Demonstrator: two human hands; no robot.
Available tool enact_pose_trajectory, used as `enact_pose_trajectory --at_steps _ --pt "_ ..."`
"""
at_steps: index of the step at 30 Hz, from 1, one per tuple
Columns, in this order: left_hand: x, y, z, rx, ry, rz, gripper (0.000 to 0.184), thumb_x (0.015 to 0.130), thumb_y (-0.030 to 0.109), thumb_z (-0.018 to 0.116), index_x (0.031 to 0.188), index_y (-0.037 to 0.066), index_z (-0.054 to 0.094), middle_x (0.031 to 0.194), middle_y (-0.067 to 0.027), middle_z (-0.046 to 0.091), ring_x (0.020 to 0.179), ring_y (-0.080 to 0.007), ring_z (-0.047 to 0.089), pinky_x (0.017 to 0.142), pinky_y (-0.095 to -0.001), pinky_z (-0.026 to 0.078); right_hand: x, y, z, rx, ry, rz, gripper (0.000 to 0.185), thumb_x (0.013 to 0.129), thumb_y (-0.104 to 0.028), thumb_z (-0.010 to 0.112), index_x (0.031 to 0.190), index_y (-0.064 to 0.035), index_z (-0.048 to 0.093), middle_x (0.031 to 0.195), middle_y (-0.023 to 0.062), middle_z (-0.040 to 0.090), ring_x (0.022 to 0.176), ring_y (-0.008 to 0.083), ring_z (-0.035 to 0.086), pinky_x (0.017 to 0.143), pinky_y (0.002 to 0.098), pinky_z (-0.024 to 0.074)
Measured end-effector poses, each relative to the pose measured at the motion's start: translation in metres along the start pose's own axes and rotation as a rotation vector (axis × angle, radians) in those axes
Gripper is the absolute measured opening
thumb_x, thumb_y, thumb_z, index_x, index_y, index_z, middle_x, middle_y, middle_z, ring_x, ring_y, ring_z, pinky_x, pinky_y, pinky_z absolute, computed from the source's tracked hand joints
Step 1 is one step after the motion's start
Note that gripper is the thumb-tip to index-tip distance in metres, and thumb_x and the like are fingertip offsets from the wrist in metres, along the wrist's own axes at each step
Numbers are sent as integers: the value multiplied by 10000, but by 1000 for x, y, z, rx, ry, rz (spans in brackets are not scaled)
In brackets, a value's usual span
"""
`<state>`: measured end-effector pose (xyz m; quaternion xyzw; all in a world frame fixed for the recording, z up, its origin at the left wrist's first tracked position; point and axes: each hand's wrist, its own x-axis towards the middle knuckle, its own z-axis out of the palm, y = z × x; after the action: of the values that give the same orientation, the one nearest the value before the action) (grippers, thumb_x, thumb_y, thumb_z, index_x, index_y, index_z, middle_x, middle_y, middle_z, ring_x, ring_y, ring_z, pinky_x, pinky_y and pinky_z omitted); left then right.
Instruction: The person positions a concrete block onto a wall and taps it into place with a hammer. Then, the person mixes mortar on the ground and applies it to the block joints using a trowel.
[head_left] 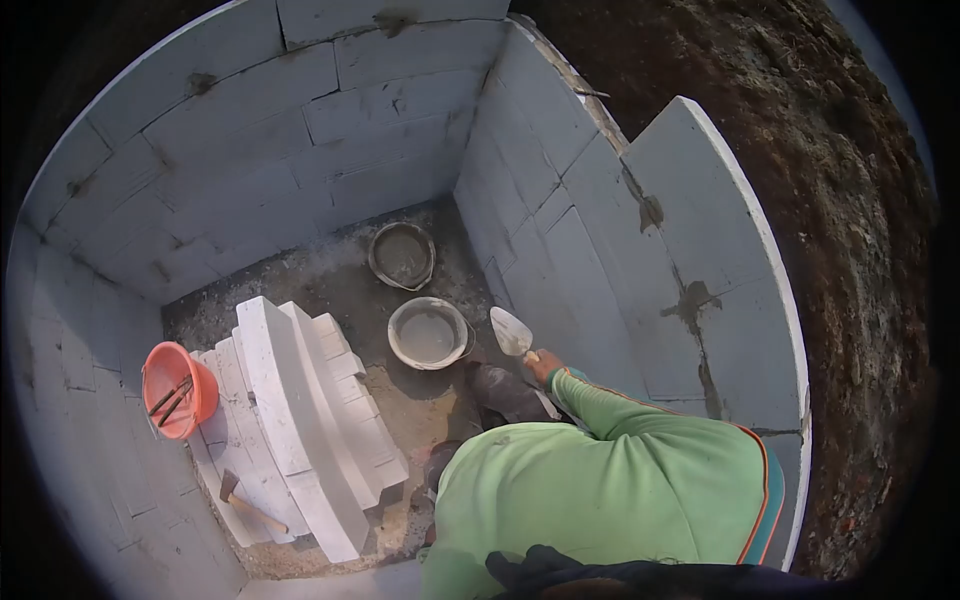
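My right hand (545, 366) is closed round the handle of a trowel (511, 331), whose pale blade points up and left beside the right block wall (590, 290). A green long sleeve covers that arm. My left hand cannot be made out. Just left of the trowel, a round bucket (428, 333) with grey contents stands on the floor. Behind it is a second bucket (401, 256), also with grey matter inside.
White blocks (300, 420) are stacked left of centre. An orange bucket (194, 392) holding tools and a hatchet-like tool (250, 508) lie beside or on them. Block walls (380, 110) surround the floor. Brown soil (840, 250) lies outside at right.
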<state>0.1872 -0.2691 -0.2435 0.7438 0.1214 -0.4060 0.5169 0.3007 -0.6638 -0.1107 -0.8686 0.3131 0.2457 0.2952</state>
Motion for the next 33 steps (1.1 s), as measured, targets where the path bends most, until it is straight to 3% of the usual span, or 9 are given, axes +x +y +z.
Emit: enact_pose_trajectory --at_steps 5,10,15,19,21,26,29,31,33 --pt "27 46 5 69 -16 -54 535 961 273 688 1406 4 565 1225 -190 709 1061 -275 698 893 -415 566 74 -39 -18 -4 16 60 639 868 -345 725 1394 -40 530 1297 289 645 1237 448 617 1043 509 485" --pt "31 82 -8 96 60 -196 530 961 272 688 1401 3 570 1225 -190 709 1069 -280 696 903 -417 563 168 -101 -35 -132 -237 2 540 880 -313 697 1320 -30 565 1213 306 677 1167 465 652 991 537 505" --pt "19 106 -12 73 136 -316 524 961 271 689 1396 1 575 1224 -191 709 1078 -285 694 913 -420 560 235 -138 -42 -205 -331 -188 529 906 -399 663 1283 -34 590 1198 292 690 1131 475 663 978 544 511" --pt "-19 89 -2 63 167 -372 520 961 271 689 1391 0 579 1223 -192 710 1084 -289 693 921 -421 558 275 -162 -30 -181 -296 -222 478 922 -375 614 1252 -29 617 1193 292 689 1148 476 650 998 538 504" --pt "-52 70 11 73 161 -422 518 961 270 689 1389 -1 580 1223 -192 710 1088 -291 692 925 -422 557 289 -172 -22 -198 -248 -251 583 883 -383 706 1345 -57 563 1189 261 697 1128 455 662 962 523 521" --pt "-81 23 25 123 153 -560 513 961 269 689 1384 -2 585 1222 -192 710 1096 -296 690 934 -424 554 343 -212 21 -332 -189 -147 399 950 -223 567 1291 -17 546 1197 314 677 1173 481 643 986 552 513" --pt "-103 69 33 -257 545 -793 430 965 264 678 1293 -11 638 1203 -197 712 1099 -338 687 957 -436 542 403 -232 67 -475 -167 -171 396 977 -203 542 1311 8 555 1222 303 679 1182 461 653 976 531 540" --pt "-128 -3 60 -87 487 -726 368 965 246 671 1224 -16 660 1190 -190 717 1134 -329 677 969 -434 535 452 -247 104 -584 -199 -199 396 989 -194 531 1316 26 566 1241 289 682 1182 438 665 965 507 560" --pt "-142 -7 71 -196 459 -796 383 966 306 660 1187 -7 683 1176 -192 722 1156 -343 665 959 -441 523 475 -283 126 -603 -218 -173 371 987 -190 539 1291 12 610 1233 266 693 1182 415 674 955 485 572"
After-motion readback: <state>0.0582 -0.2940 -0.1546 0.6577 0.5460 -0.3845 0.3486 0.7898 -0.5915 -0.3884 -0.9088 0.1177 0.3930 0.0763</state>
